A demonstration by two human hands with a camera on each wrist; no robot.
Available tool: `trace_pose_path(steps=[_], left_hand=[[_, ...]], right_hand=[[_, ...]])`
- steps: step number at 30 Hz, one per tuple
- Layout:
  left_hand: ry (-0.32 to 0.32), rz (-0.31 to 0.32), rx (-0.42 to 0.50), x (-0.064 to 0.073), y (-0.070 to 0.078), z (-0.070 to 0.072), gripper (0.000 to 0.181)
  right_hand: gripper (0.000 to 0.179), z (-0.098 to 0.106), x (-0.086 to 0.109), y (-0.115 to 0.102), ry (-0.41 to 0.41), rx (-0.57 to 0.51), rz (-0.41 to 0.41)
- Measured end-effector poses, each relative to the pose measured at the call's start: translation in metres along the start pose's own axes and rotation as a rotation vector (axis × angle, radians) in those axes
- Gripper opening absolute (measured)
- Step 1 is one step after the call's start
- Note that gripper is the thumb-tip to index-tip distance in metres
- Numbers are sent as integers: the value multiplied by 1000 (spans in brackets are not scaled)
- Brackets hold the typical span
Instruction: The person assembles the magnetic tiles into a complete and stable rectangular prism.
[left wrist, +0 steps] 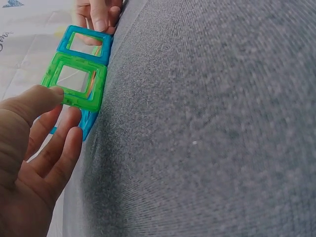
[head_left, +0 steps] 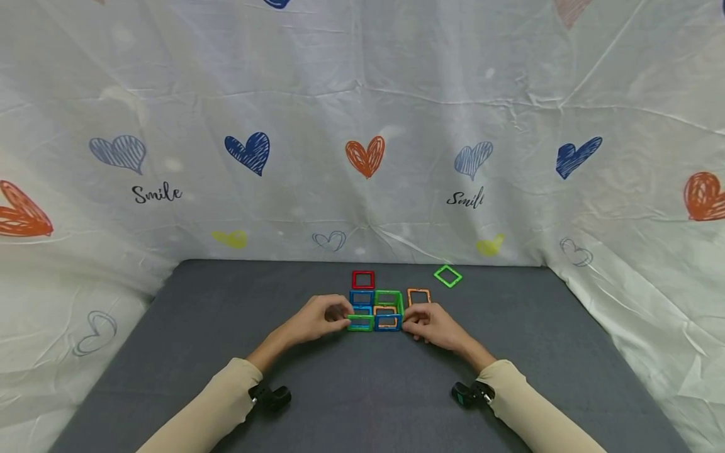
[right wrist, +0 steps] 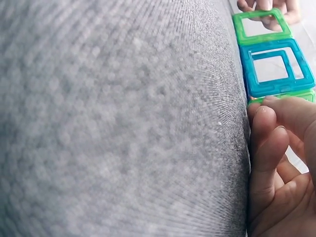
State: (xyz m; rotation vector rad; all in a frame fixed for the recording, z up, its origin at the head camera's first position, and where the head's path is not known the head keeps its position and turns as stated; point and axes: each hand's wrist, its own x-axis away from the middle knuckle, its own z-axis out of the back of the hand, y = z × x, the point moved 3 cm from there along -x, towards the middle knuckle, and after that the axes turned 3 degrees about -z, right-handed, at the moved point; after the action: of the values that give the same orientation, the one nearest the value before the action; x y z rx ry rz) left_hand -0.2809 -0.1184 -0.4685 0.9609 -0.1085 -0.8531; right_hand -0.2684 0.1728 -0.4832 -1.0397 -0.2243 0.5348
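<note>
Magnetic tiles, see-through square frames, are joined into a low boxy structure. At its front left stands a green magnetic tile (head_left: 360, 329), and my left hand (head_left: 320, 316) pinches it, thumb on the front face in the left wrist view. Beside it on the right is an upright blue magnetic tile (right wrist: 251, 74). My right hand (head_left: 433, 325) holds the structure's right end with curled fingers, where a green side tile (right wrist: 296, 95) partly shows. More blue, green and orange tiles sit behind the front row. The right fingertips' exact contact is partly hidden.
A red rectangular tile (head_left: 364, 272) lies behind the structure. An orange tile (head_left: 419, 290) is just beyond my right hand, and a green tile (head_left: 441, 270) lies diamond-wise near the dark grey table's (head_left: 362, 390) back edge. A white heart-printed cloth (head_left: 306, 207) hangs behind.
</note>
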Motion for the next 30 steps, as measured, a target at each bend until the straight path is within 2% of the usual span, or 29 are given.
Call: trace_pose_path(steps=[6,12,20,24,30], left_hand=[[3,2,14,0,3,0,14],[-3,7,3,-2,2,0,14],[-17,-34,-31,-3,6,-2,17],[-19,-36,-56,-12,11,-6,18],[-11,-55,-83,-30,15,-20,15]], right_hand=[[10,1,2,-1,-2,-22,-6],[9,1,1,-2,1,1,0],[10,0,2,-1,-2,10,3],[10,0,2,-1,-3,4,5],[9,0,1,1,-5,1,18]])
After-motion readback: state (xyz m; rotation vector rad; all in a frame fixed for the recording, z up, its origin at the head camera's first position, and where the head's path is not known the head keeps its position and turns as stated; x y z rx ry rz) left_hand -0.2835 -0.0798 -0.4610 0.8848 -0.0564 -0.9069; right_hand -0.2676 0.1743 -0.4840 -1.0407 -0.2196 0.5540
